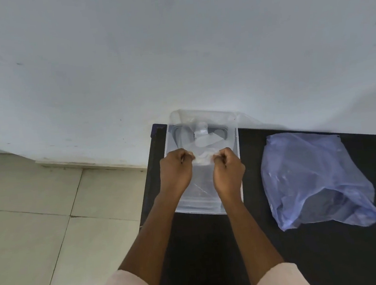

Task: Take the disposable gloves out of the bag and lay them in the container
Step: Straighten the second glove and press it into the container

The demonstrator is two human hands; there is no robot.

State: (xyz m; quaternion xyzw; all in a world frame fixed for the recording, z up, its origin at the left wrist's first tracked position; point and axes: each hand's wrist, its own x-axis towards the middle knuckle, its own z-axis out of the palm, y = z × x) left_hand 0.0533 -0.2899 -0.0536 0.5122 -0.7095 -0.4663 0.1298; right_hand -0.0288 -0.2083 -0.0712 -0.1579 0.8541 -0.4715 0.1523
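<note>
A clear plastic container stands on the black table against the white wall. Both hands hover over its middle. My left hand and my right hand each pinch one side of a thin transparent disposable glove, stretched between them above the container. More clear gloves lie flat inside the container toward the far end. The bluish translucent plastic bag lies crumpled on the table to the right, its mouth facing the near side; what is inside it cannot be made out.
The black table ends just left of the container, with pale floor tiles below. The white wall rises right behind the container and bag.
</note>
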